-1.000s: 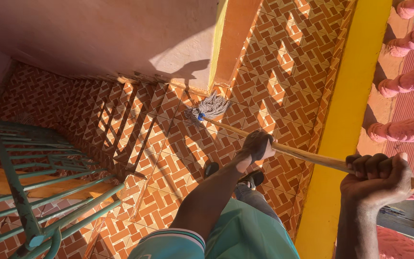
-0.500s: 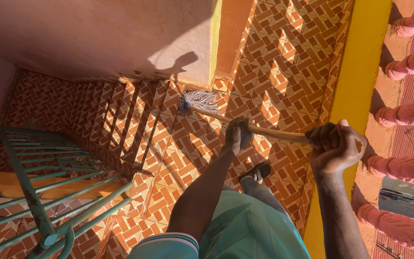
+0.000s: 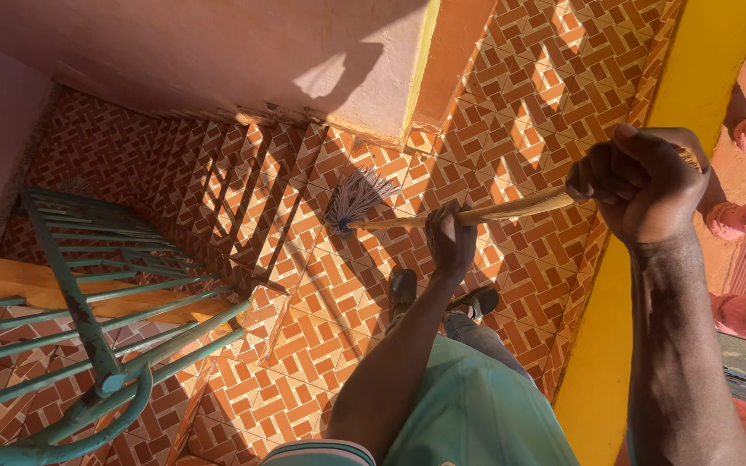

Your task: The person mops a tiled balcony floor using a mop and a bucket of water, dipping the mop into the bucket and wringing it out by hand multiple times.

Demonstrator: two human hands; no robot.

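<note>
Mop handle (image 3: 511, 208) long axis runs level from the mop head (image 3: 357, 198); left hand (image 3: 451, 242) wrapped nearer it, right hand (image 3: 645, 181) fisted at far end

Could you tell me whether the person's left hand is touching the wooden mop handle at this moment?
Touching. The head view shows the left hand wrapped around the wooden mop handle, with the stick running into the fist on one side and out the other, no gap visible.

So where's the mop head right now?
In the head view, the mop head lies on the patterned tile floor left of centre, just below the pink wall's corner, ahead of the left hand.
</note>
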